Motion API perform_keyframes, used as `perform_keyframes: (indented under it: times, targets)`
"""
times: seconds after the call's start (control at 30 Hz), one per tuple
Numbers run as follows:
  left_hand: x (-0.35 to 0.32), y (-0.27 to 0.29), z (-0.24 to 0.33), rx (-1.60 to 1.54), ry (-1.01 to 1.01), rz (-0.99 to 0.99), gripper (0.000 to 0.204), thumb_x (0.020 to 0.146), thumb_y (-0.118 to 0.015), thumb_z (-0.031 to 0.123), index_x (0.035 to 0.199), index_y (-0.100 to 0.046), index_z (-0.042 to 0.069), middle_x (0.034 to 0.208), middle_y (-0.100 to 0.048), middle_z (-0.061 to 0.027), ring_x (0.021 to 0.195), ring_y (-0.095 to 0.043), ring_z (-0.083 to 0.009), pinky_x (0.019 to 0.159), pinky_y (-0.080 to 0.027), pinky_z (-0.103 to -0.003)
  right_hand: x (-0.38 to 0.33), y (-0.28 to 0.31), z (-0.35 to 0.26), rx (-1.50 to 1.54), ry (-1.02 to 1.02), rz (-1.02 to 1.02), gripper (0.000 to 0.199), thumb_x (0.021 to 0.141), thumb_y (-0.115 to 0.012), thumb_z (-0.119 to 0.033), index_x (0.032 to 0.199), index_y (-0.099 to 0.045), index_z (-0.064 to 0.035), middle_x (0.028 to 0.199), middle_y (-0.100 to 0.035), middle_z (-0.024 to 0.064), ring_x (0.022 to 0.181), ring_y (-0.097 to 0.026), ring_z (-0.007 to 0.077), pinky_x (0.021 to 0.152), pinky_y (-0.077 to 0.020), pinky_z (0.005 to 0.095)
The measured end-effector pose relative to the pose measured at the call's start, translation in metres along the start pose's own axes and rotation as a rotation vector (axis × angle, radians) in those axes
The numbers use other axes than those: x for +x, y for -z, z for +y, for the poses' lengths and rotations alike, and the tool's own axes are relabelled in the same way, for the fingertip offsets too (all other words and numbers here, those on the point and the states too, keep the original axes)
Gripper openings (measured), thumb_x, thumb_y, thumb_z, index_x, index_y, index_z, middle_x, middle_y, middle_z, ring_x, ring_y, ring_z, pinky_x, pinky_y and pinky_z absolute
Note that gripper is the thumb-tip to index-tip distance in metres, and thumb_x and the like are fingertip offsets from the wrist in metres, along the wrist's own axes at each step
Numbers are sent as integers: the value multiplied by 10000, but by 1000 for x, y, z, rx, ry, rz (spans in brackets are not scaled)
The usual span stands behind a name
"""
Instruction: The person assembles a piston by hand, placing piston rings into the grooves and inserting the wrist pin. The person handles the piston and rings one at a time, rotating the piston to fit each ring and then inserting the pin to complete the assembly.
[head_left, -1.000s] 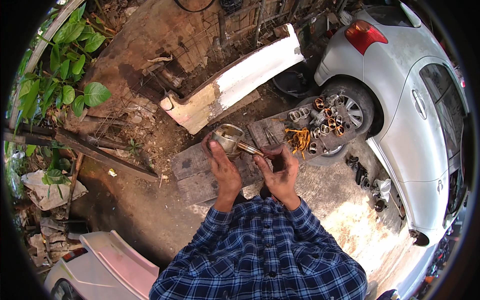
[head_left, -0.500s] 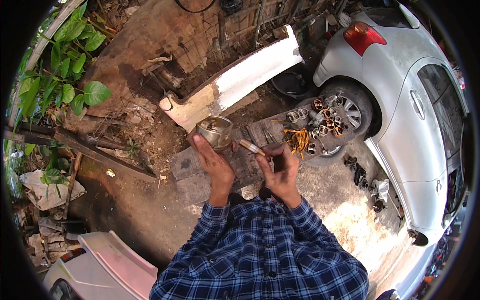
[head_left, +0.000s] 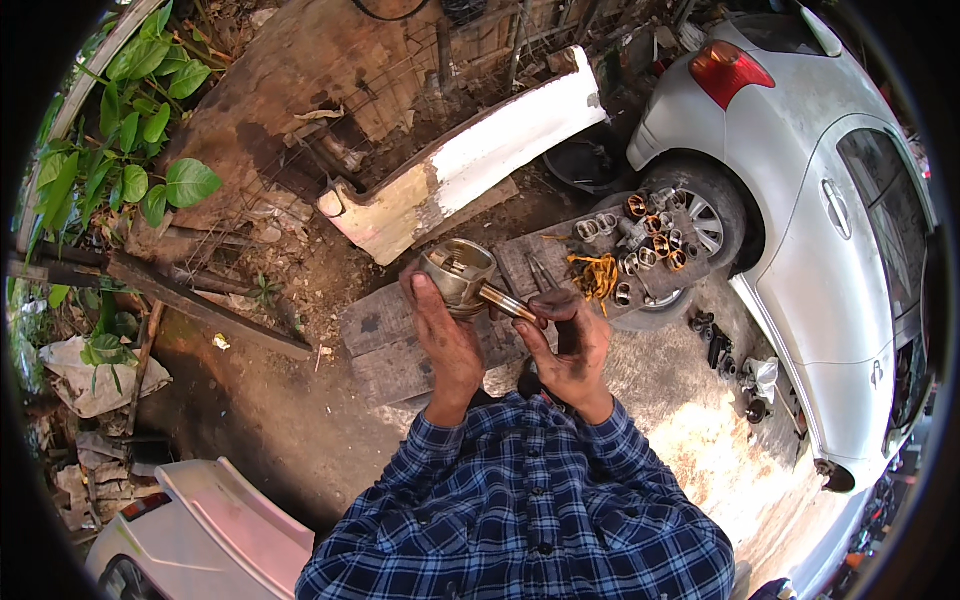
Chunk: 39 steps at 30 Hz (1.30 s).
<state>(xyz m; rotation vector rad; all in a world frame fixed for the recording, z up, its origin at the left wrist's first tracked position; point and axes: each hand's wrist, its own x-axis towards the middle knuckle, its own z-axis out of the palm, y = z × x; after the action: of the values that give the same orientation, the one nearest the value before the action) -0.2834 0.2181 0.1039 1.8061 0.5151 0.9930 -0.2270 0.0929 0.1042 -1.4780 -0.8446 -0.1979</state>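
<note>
My left hand (head_left: 450, 352) is closed around a metal piston (head_left: 458, 275), its hollow underside facing up. In my right hand (head_left: 575, 350), thumb and fingers pinch a shiny cylindrical piston pin (head_left: 508, 302). The pin's far end meets the side of the piston; whether it sits inside the bore I cannot tell. Both hands are above a worn wooden bench (head_left: 385, 345). Several pistons (head_left: 657, 247) stand on the bench's far right part, beside a tangle of yellow-orange strips (head_left: 596, 277).
A silver car (head_left: 800, 200) stands at right, its wheel behind the bench. Beyond the bench lies a white car body panel (head_left: 515, 135), with a black basin (head_left: 585, 165) beside it. Dark metal parts (head_left: 716, 345) lie on the ground, and a pale panel (head_left: 230, 530) is at lower left.
My left hand has brought the piston right and slightly nearer. The pin, apart from it before, now touches the piston's side. My right hand has shifted a little to the right.
</note>
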Motion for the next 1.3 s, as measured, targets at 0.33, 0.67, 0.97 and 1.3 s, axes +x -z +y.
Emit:
perform_keyframes:
  times: [0.33,0.67,0.97,1.3]
  targets:
    - [-9,-8,-22,-1098,828,-197,476,1028,-408,524,1194,-526,94,1067,-651,-90,968,-662,-210,849,-553,-359,19,17,-6,-260,13,-196,245,798,-753,13,977,-588,45,849,-625,146,699,-633,264,596,-496,349]
    - [-30,-8,-59,-1279,1143,-297,445,996,-501,497,1133,-601,86,1046,-672,-71,954,-662,-192,876,-562,-399,17,20,0,-382,-45,-469,262,827,-703,-21,1047,-569,27,943,-592,177,843,-597,371,701,-487,424]
    - [-31,-9,-53,-1281,1129,-263,483,995,-478,539,1099,-606,86,1019,-679,-90,955,-656,-214,875,-543,-400,11,17,2,-332,-78,-424,249,815,-711,-11,1030,-590,22,929,-593,166,813,-600,355,678,-485,420]
    - [-26,-7,-45,-1194,1125,-228,478,994,-478,550,1094,-589,96,1014,-671,-75,930,-654,-192,855,-542,-378,14,18,-2,-410,10,-454,240,808,-712,-8,1016,-595,13,886,-584,164,802,-594,353,672,-481,420]
